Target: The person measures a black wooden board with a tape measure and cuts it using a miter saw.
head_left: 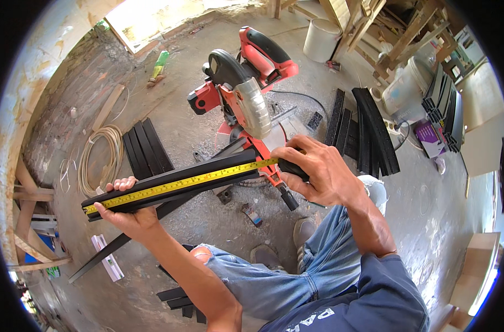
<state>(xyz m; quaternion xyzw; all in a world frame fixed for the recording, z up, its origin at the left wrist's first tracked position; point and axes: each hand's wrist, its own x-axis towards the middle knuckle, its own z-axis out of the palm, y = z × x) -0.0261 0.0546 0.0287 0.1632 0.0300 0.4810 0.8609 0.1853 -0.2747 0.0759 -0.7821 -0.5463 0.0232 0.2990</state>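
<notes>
My left hand grips the left end of a black metal profile, its thumb pressing the end of a yellow tape measure blade against it. The blade lies stretched along the profile's length. At the other end, my right hand is closed around the dark tape measure case, just past the profile's right end. Behind the profile stands a red and black miter saw, its head raised. A longer dark bar slants under the held profile, down to the lower left.
Short black profile pieces lie left of the saw, and longer ones lie to its right. A coiled hose rests at the left. White buckets and timber stand at the back right. Shavings cover the floor around the saw.
</notes>
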